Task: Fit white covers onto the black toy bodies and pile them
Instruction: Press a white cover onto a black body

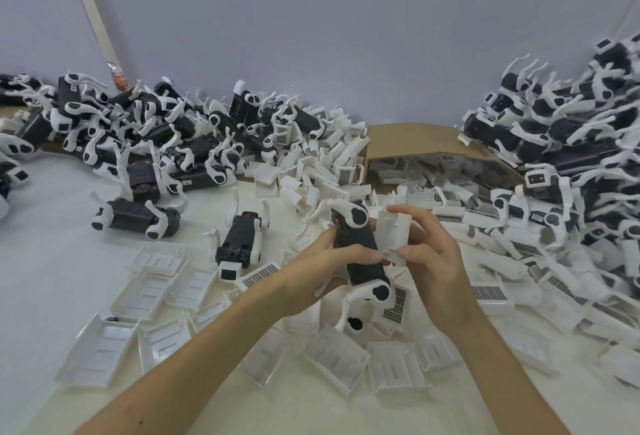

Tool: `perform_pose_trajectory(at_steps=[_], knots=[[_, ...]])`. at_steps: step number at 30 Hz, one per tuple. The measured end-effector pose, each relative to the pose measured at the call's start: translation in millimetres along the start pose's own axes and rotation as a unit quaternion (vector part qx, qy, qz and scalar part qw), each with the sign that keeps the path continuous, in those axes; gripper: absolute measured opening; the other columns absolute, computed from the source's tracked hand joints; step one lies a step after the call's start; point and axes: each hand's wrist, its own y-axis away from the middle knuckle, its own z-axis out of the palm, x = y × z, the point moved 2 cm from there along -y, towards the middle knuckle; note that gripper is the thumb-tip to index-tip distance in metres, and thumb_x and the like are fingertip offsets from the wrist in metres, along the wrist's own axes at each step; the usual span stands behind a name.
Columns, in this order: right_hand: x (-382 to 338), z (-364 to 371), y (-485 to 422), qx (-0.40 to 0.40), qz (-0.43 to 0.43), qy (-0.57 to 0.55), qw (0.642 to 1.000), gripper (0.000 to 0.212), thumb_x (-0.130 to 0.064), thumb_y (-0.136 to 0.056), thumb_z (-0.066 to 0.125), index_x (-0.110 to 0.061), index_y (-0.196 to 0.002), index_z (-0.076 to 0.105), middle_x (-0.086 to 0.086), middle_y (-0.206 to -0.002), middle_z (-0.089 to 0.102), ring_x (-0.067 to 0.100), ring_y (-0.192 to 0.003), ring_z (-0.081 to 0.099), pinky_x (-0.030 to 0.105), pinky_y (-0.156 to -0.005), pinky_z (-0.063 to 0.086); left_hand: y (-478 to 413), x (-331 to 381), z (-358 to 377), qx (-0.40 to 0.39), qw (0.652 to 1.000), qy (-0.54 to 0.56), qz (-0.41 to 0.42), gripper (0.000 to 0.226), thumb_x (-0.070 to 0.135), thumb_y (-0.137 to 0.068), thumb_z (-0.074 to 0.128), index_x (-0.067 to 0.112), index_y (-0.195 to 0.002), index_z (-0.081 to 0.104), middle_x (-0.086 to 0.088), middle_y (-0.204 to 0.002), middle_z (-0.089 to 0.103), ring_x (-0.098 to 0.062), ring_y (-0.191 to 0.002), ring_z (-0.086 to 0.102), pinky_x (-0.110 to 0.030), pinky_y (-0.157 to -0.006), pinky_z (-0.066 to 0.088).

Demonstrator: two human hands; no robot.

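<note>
In the centre of the frame, the left hand [322, 272] curled its fingers round a long black plastic toy body [358, 244] that had white jointed legs and round black-and-white hips at both ends. The right hand [433, 261] pinched a white boxy plastic cover [393, 230] close against the body's right side. A heap of black-and-white toys [561, 144] filled the right edge.

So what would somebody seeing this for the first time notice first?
Most striking are two heaps of black-and-white toys: a tall heap at the right and a lower heap sprawling at the back left. In the centre, the left hand grips a black toy body while the right hand holds a white cover right beside it. Loose white covers litter the table below a cardboard box.
</note>
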Motion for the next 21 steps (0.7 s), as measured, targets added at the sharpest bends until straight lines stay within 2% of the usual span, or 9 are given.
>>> perform_pose_trajectory(at_steps=[4,7,9,11,16,21], knots=[[2.3,1.0,-0.2,-0.02,0.016,0.031,0.999,0.054,-0.006,-0.079,0.055,-0.016,-0.132,0.061,0.016,-0.117,0.069,0.033,-0.107,0.066,0.041,-0.089,0.055,-0.4,-2.4,-1.1,0.008,1.0,-0.014,-0.008,0.079,0.03,-0.063,0.082,0.014,-0.134,0.05,-0.008,-0.122,0.071,-0.028,-0.109,0.069,-0.041,-0.093,0.056],[5.1,3.7,1.3,-0.032,0.032,0.025,0.999,0.05,-0.011,-0.079,0.066,-0.019,-0.128,0.056,0.015,-0.113,0.071,0.03,-0.098,0.068,0.036,-0.082,0.055,-1.0,-5.1,-1.6,0.011,1.0,-0.021,-0.017,0.071,0.025,-0.07,0.076,0.01,-0.133,0.049,-0.011,-0.122,0.069,-0.027,-0.106,0.07,-0.038,-0.09,0.055],[3.1,4.4,1.7,-0.03,0.039,0.029,0.998,0.038,-0.016,-0.078,0.07,-0.019,-0.115,0.062,0.012,-0.109,0.072,0.026,-0.096,0.069,0.03,-0.078,0.055,-1.4,-5.7,-2.8,0.011,1.0,-0.017,-0.015,0.067,0.025,-0.07,0.076,0.01,-0.13,0.051,-0.006,-0.111,0.072,-0.022,-0.098,0.072,-0.034,-0.085,0.055],[1.3,4.4,1.9,-0.037,0.044,0.051,0.997,0.03,-0.023,-0.077,0.072,-0.021,-0.106,0.067,0.011,-0.108,0.073,0.026,-0.098,0.07,0.03,-0.079,0.055,-1.6,-5.4,-3.5,0.007,1.0,-0.009,-0.008,0.061,0.024,-0.071,0.075,0.012,-0.126,0.053,0.0,-0.101,0.074,-0.018,-0.092,0.073,-0.032,-0.081,0.054],[1.3,3.8,1.4,-0.06,0.075,0.06,0.994,0.026,-0.014,-0.087,0.061,-0.013,-0.112,0.064,0.016,-0.109,0.073,0.029,-0.092,0.07,0.029,-0.076,0.053,-0.8,-3.6,-3.3,-0.022,0.999,0.024,0.007,0.038,0.02,-0.074,0.067,0.015,-0.111,0.058,0.003,-0.087,0.076,-0.011,-0.081,0.073,-0.024,-0.072,0.058],[-1.0,6.7,2.9,-0.072,0.071,0.052,0.994,0.028,-0.012,-0.09,0.058,-0.005,-0.117,0.058,0.018,-0.11,0.073,0.037,-0.092,0.07,0.036,-0.079,0.056,-0.7,-2.5,-4.2,-0.017,1.0,0.02,0.014,0.042,0.023,-0.07,0.068,0.017,-0.111,0.06,0.003,-0.087,0.076,-0.011,-0.082,0.072,-0.024,-0.071,0.057]])
